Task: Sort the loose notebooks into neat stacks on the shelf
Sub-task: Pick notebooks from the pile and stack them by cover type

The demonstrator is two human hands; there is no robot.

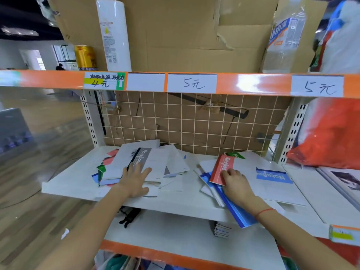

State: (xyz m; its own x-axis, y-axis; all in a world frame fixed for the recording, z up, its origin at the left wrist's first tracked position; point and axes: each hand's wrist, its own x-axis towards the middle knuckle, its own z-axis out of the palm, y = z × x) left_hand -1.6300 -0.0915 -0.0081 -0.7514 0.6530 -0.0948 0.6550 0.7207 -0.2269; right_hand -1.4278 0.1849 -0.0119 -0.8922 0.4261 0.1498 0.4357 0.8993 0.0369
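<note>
Two handwritten price tags (191, 83) on the orange shelf edge read "5元", and a third tag (104, 80) to the left reads "4元" under a line of writing too scrawled to make out. On the white shelf (64, 182) the loose notebooks lie in two untidy heaps. The left heap (152, 164) is topped by a grey-banded cover printed "NoteBook"; the left hand (135, 180) lies flat on it with fingers spread and straight, gripping nothing. In the right heap (253, 178), a red notebook (222, 166) with the same "NoteBook" title sits tilted over blue-edged ones, beside a white cover bearing a blue band (272, 176) with that word upside down. The right hand (235, 182) rests on the red notebook's near corner, fingers bent down onto it; whether they pinch it cannot be told. Behind the heaps stands a wire grid (194, 121) against brown cardboard. Above, a white wrapped roll (114, 36) and a yellow can (85, 57) stand by flattened cardboard.
</note>
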